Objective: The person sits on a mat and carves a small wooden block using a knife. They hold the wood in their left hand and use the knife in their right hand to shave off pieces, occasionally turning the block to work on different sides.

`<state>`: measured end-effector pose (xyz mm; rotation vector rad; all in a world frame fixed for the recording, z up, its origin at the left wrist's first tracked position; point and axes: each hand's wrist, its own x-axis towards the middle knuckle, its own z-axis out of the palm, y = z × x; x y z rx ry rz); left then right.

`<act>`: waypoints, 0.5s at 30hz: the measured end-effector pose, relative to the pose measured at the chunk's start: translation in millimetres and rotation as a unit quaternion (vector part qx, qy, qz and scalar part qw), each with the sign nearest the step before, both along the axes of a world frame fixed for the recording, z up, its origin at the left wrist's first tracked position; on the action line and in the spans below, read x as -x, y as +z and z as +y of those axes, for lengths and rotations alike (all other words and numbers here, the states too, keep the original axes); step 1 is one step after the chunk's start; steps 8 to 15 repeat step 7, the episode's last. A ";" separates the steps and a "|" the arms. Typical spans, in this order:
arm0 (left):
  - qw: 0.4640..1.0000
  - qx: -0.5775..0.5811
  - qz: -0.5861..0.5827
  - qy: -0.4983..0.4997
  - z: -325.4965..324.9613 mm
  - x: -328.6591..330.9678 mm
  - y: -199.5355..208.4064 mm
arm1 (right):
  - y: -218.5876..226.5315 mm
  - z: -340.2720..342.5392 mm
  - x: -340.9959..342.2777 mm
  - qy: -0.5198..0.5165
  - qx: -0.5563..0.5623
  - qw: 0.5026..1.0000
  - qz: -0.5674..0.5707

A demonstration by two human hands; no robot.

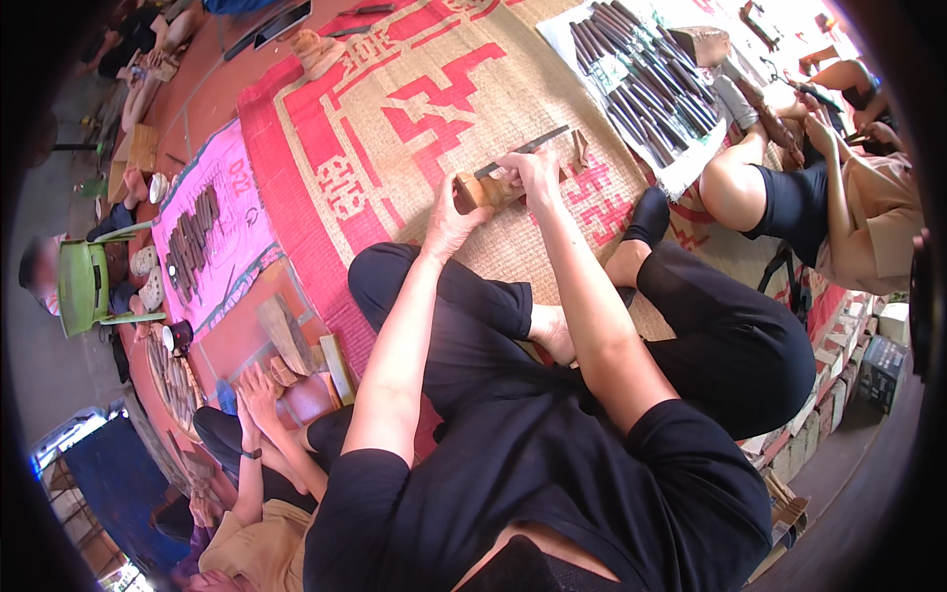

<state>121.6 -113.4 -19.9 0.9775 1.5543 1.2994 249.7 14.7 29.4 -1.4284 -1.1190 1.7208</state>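
Note:
My left hand (453, 219) is closed around a small yellowish-brown wooden block (477, 190), its thumb and fingers on either side of the wood. Just to the right, my right hand (534, 178) grips a long, slim, dark chisel-like tool (548, 138). One end of this tool lies over the top of the block; the other points away to the far right. Both hands are in front of my crossed legs, above a woven straw mat (395, 197) with red patterns. My fingers hide part of the block.
Many dark rod-like tools (646, 84) lie on a white sheet at the far right. A carved wooden piece (314, 51) stands at the mat's far left. More tools rest on a pink cloth (222, 252). Seated people are close on both sides, near a wood plank (286, 335).

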 end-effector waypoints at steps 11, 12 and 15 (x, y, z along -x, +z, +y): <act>1.000 -0.010 0.005 -0.018 4.8 -7.4 0.1 | -38.5 1.5 7.3 0.110 -0.222 0.969 -0.014; 1.000 -0.010 0.005 -0.018 4.8 -7.4 0.1 | -38.5 1.5 7.3 0.110 -0.222 0.969 -0.014; 1.000 -0.010 0.005 -0.018 4.8 -7.4 0.1 | -38.5 1.5 7.3 0.110 -0.222 0.969 -0.014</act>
